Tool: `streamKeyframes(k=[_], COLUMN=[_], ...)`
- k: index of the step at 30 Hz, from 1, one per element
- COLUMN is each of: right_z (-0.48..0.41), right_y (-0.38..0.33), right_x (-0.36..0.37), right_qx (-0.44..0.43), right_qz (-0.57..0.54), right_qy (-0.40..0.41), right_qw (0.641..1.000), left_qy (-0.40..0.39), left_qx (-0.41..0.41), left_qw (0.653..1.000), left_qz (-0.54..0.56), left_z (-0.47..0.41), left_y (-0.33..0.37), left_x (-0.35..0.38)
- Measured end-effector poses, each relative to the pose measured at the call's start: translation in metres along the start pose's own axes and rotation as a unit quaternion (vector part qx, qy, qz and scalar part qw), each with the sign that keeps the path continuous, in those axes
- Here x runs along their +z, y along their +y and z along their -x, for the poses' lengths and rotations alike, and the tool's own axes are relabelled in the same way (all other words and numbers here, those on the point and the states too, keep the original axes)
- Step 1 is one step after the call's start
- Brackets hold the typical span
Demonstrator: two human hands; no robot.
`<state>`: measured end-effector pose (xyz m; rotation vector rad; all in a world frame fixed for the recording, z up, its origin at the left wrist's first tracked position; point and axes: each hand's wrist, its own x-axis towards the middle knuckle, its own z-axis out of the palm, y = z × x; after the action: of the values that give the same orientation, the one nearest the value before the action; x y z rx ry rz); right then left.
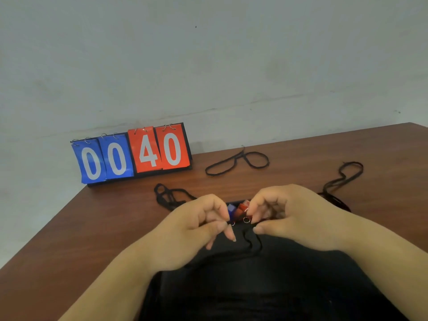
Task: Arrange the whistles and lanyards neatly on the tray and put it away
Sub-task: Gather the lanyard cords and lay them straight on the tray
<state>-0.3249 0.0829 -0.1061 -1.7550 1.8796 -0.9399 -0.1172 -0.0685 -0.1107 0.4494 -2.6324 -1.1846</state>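
- Whistles were found bunched together right between the two hands, near the front middle of the table (97,228). A blue whistle (231,208) sat with a red whistle (242,207) just beside it, and both were mostly hidden by fingers, tbh.
- Both were seen to be glossy, slightly see-through plastic and blocky in shape. A silver ring (247,220) of thin wire was hung below the red one, and a second ring (233,224) was half seen below the blue.
- Three loose lanyards of thin, fuzzy black cord were spread over the brown wood-grain top:
  - The far lanyard (236,162) was laid out in a double loop, kinda like a pair of glasses.
  - The right lanyard (347,176) was squiggled off toward the right.
  - The left lanyard (170,195) was bunched in a tangle just beyond the left hand.
- One more black cord (251,242) was draped in a wavy line under the hands, over something matte black. Whether that was a tray or cloth couldn't be told.
- Left hand (199,225) was curled tight, with thumb and forefinger pinched on the second ring.
- Right hand (284,214) was curled the same way, with fingertips pinched at the silver ring. The exact grip couldn't be made out.
- A flip scoreboard (132,156) was propped at the back by the pale wall, with blue cards at 00 and red cards at 40.
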Motion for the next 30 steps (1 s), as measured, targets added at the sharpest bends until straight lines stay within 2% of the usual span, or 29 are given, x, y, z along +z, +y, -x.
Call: streamKeyframes(k=[7,24,30], right_z=[0.0,-0.003,-0.002], right_y=[0.0,0.005,0.004], right_x=[0.003,0.009,0.001], right_qx=[-0.007,-0.033,-0.014], right_qz=[-0.007,0.006,-0.054], right_qy=[0.01,0.035,0.058], right_qw=[1.0,0.999,0.997], left_qy=[0.001,0.009,0.057], left_qx=[0.006,-0.009,-0.024], left_qw=[0.999,1.0,0.998], left_qz=[-0.034,0.007,0.018], left_z=[-0.001,-0.005,-0.005], left_y=[0.001,0.0,-0.004], left_x=[0.007,0.012,0.003])
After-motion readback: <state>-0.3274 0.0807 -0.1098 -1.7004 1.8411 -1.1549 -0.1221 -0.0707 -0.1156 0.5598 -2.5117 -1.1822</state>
